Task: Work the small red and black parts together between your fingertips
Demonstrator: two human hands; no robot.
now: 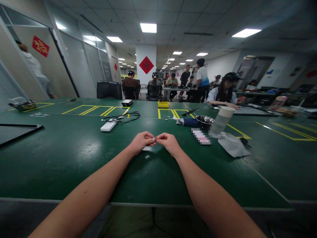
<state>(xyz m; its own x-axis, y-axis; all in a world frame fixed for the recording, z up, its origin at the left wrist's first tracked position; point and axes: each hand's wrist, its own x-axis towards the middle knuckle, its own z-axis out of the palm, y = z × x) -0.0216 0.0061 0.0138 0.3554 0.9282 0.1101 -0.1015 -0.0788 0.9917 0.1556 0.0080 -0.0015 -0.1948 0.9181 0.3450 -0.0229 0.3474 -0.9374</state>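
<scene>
Above the green table, my left hand point(143, 142) and my right hand point(169, 142) meet fingertip to fingertip in front of me. Pinched between them is a small silver-and-orange piece point(155, 139), too small to name. The left fingertips are on its silver end, the right ones on the orange end. Whether it is one part or two I cannot tell. Just under the left hand lies a white slip point(147, 149) on the table, with a tiny white bit point(147, 157) nearer to me.
A white power bank point(108, 126) with a black cable point(128, 116) lies left. Rightward are a steel bowl point(205, 121), a phone point(201, 136), a tilted translucent cup point(223, 119) and a pale pouch point(232, 144). A yellow box point(163, 104) stands at the far edge; a person point(224, 92) sits right.
</scene>
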